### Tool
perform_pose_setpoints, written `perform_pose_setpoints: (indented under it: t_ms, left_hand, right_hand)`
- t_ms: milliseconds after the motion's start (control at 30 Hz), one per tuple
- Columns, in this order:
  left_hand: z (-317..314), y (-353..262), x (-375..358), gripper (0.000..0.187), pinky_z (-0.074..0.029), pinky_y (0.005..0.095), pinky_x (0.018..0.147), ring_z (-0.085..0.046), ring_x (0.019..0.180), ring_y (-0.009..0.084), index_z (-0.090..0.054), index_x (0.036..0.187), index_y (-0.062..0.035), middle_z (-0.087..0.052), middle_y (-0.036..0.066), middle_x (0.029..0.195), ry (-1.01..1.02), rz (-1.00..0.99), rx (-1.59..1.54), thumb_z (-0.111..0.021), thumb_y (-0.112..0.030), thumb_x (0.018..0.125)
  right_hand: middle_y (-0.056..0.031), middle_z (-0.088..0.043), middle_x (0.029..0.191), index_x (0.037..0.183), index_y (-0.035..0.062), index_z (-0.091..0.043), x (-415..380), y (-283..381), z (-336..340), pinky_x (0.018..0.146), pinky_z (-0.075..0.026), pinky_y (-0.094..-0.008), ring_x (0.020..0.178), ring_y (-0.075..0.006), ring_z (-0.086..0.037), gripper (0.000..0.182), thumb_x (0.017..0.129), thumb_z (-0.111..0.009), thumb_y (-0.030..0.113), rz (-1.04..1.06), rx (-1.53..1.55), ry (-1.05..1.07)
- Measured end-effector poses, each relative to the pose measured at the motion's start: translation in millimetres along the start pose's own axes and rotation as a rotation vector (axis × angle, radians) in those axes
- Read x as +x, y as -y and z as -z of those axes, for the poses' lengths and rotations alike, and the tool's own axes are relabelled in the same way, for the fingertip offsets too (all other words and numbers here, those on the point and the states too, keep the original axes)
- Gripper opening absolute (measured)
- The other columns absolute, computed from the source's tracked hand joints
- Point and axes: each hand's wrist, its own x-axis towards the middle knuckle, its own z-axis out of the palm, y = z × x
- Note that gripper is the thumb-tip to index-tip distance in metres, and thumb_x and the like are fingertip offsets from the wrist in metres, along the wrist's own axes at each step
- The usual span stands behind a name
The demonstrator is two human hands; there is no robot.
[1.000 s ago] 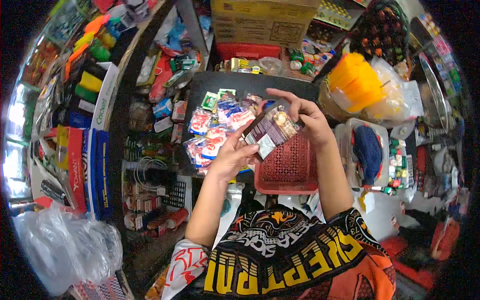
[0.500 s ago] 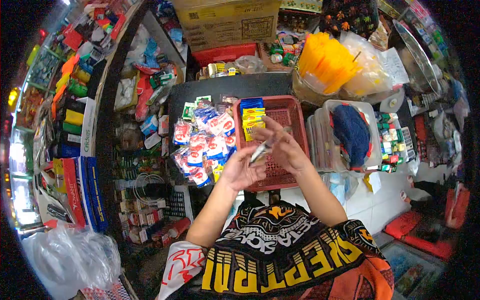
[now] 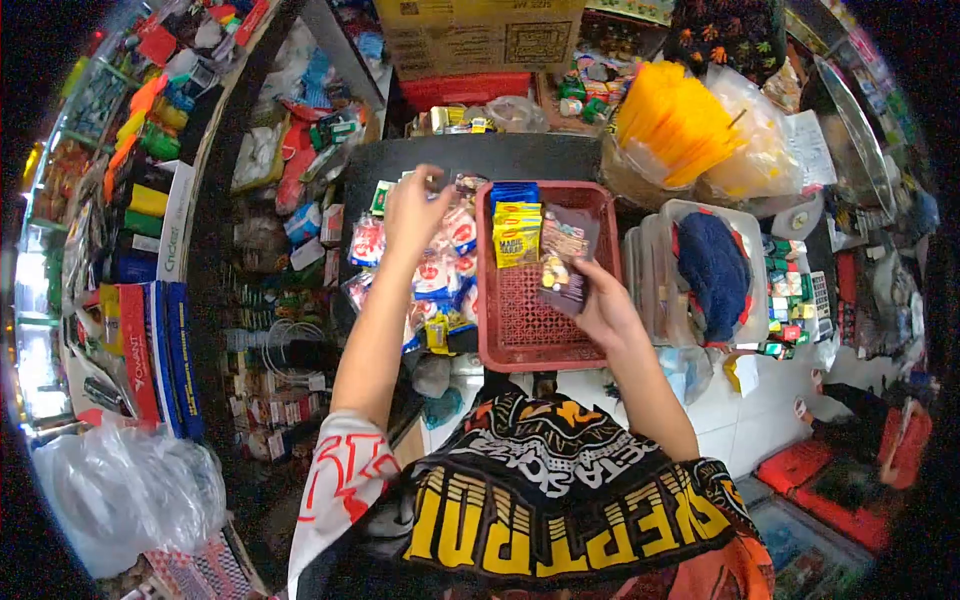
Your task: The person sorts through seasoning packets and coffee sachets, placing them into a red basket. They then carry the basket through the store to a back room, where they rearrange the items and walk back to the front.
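My left hand (image 3: 415, 212) is over the far part of a pile of red, white and blue packets (image 3: 437, 272), fingers bent and apart, with nothing visible in them. My right hand (image 3: 608, 312) grips small dark sachets (image 3: 563, 285) with pale, multicoloured pictures, held over the right side of a red plastic basket (image 3: 530, 340). Inside the basket's far left part lie yellow sachets (image 3: 517, 235) marked "Magic Sarap". Blue sachets (image 3: 515, 193) sit just beyond them.
Stacked clear plastic containers (image 3: 655, 280) and a tub holding dark blue cloth (image 3: 712, 265) stand right of the basket. Yellow straw-like sticks (image 3: 675, 125) rise from a container behind. A cardboard box (image 3: 480, 35) is at the back; crowded shelves (image 3: 290, 370) line the left.
My hands have parted: the left moved away to the packet pile, the right shifted slightly right. The dark sachets now show clearly in my right hand. The view has shifted slightly.
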Motion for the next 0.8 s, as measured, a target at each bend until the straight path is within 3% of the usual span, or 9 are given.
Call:
perform_pose_setpoints:
  t_ms: [100, 167, 333, 500, 567, 600, 633, 667, 800]
  left_hand:
    - [-17.7, 23.2, 28.1, 0.034, -0.043, 0.0334, 0.072, -0.056, 0.076, 0.0265, -0.055, 0.093, -0.0065, -0.059, 0.013, 0.084, -0.019, -0.043, 0.366, -0.060, -0.028, 0.067]
    - [-29.3, 35.7, 38.8, 0.039, -0.042, 0.0365, 0.074, -0.056, 0.080, 0.0277, -0.057, 0.094, -0.0099, -0.059, 0.013, 0.088, 0.158, 0.022, 0.569, -0.062, -0.034, 0.063]
    - [-54.3, 58.9, 55.1, 0.035, -0.043, 0.0374, 0.073, -0.055, 0.086, 0.0279, -0.061, 0.090, -0.0136, -0.059, 0.012, 0.089, 0.340, 0.121, 0.608, -0.063, -0.034, 0.061]
    - [-44.2, 58.6, 59.7, 0.026, -0.043, 0.0382, 0.072, -0.057, 0.080, 0.0261, -0.062, 0.085, -0.0158, -0.060, 0.011, 0.083, 0.283, 0.074, 0.436, -0.063, -0.030, 0.063]
    - [-25.4, 39.8, 56.4, 0.025, -0.044, 0.0332, 0.064, -0.058, 0.069, 0.0232, -0.060, 0.081, -0.0064, -0.061, 0.010, 0.076, 0.323, 0.004, 0.304, -0.063, -0.024, 0.064]
    - [-19.0, 32.0, 53.7, 0.021, -0.043, 0.0284, 0.059, -0.057, 0.065, 0.0169, -0.058, 0.078, -0.0016, -0.060, 0.010, 0.072, 0.349, 0.000, -0.036, -0.063, -0.017, 0.066]
    - [-15.0, 35.8, 55.8, 0.017, -0.043, 0.0245, 0.057, -0.055, 0.064, 0.0120, -0.057, 0.077, 0.0009, -0.059, 0.009, 0.069, 0.269, -0.106, -0.001, -0.062, -0.012, 0.067]
    - [-8.1, 29.5, 54.4, 0.017, -0.042, 0.0230, 0.056, -0.053, 0.062, 0.0102, -0.056, 0.077, 0.0017, -0.058, 0.007, 0.069, 0.229, -0.049, -0.091, -0.062, -0.011, 0.068]
    - [23.3, -26.9, 26.5, 0.011, -0.038, 0.0176, 0.059, -0.047, 0.065, 0.0054, -0.049, 0.084, -0.0014, -0.051, 0.001, 0.072, 0.162, -0.128, -0.363, -0.055, -0.002, 0.075]
  right_hand:
    - [-0.0066, -0.052, 0.102, 0.110, 0.0077, -0.040, -9.5, 0.6, 12.3, 0.072, -0.047, -0.0345, 0.090, -0.0183, -0.053, 0.033, 0.079, -0.049, 0.013, 0.009, -0.069, -0.011]
    - [-0.0063, -0.052, 0.103, 0.111, 0.0081, -0.039, -14.4, 0.6, 19.4, 0.072, -0.048, -0.0325, 0.091, -0.0170, -0.053, 0.033, 0.079, -0.049, 0.009, 0.059, -0.101, -0.014]
    - [-0.0061, -0.050, 0.106, 0.112, 0.0097, -0.039, -20.3, -0.9, 42.2, 0.076, -0.045, -0.0327, 0.094, -0.0173, -0.052, 0.035, 0.079, -0.049, 0.009, 0.125, -0.038, -0.106]
    - [-0.0061, -0.049, 0.106, 0.111, 0.0097, -0.038, -24.8, -4.1, 45.5, 0.081, -0.042, -0.0382, 0.096, -0.0187, -0.050, 0.036, 0.078, -0.050, 0.009, 0.106, 0.014, -0.117]
    - [-0.0072, -0.050, 0.104, 0.110, 0.0091, -0.040, -21.6, -9.5, 54.0, 0.082, -0.040, -0.0436, 0.096, -0.0210, -0.050, 0.035, 0.077, -0.051, 0.009, 0.121, 0.057, -0.103]
    - [-0.0076, -0.051, 0.104, 0.109, 0.0085, -0.041, -19.2, -13.8, 57.9, 0.081, -0.040, -0.0440, 0.095, -0.0213, -0.050, 0.033, 0.077, -0.051, 0.009, 0.134, 0.133, -0.094]
    - [-0.0066, -0.051, 0.104, 0.108, 0.0080, -0.042, -23.9, -12.1, 51.5, 0.081, -0.041, -0.0444, 0.095, -0.0205, -0.050, 0.032, 0.077, -0.051, 0.010, 0.113, 0.115, -0.146]
    - [-0.0074, -0.049, 0.107, 0.112, 0.0072, -0.038, -23.3, -13.0, 50.6, 0.085, -0.038, -0.0428, 0.096, -0.0207, -0.050, 0.033, 0.080, -0.047, 0.011, 0.107, 0.111, -0.080]
    - [-0.0046, -0.049, 0.106, 0.113, 0.0075, -0.040, -24.3, -12.0, 28.5, 0.082, -0.040, -0.0387, 0.097, -0.0157, -0.048, 0.031, 0.084, -0.042, 0.016, 0.098, -0.075, -0.254]
